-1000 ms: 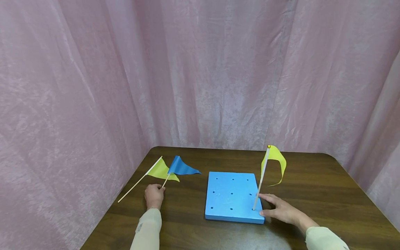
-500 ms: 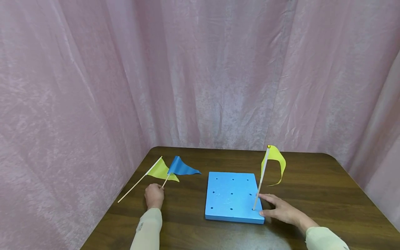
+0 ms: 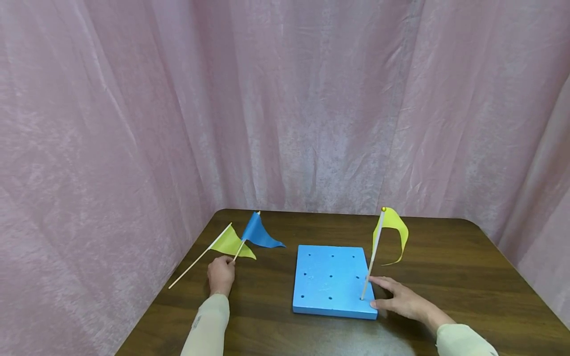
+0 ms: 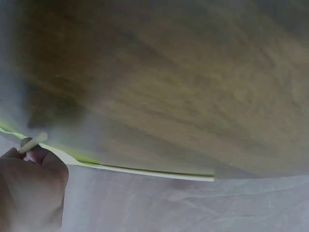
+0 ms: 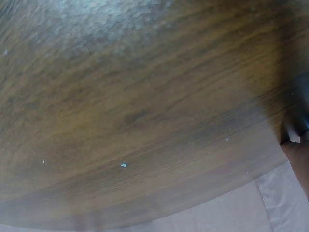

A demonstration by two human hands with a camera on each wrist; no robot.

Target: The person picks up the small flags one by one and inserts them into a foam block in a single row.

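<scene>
My left hand (image 3: 220, 275) pinches the wooden stick of a blue pennant flag (image 3: 259, 234), which tilts up and away at the left of the table. In the left wrist view the stick's cut end (image 4: 35, 142) pokes out from between thumb and fingers of the left hand (image 4: 36, 186). Beyond it lies a yellow flag (image 3: 229, 244), partly overlapped by the blue one. At the right edge of a light blue board (image 3: 318, 287) with several holes, my right hand (image 3: 403, 300) rests with thumb and fingers spread. Another yellow flag (image 3: 393, 220) stands in the board's near right hole, leaning slightly right.
Everything is on a dark brown wooden table (image 3: 467, 277) with rounded far corners. Pink curtains (image 3: 311, 109) hang behind it and along the left side. The standing flag's stick rises close beside the right fingertips.
My left hand has lifted the blue flag a little, and its top has moved up and away. The right hand, the board and both yellow flags stay in place.
</scene>
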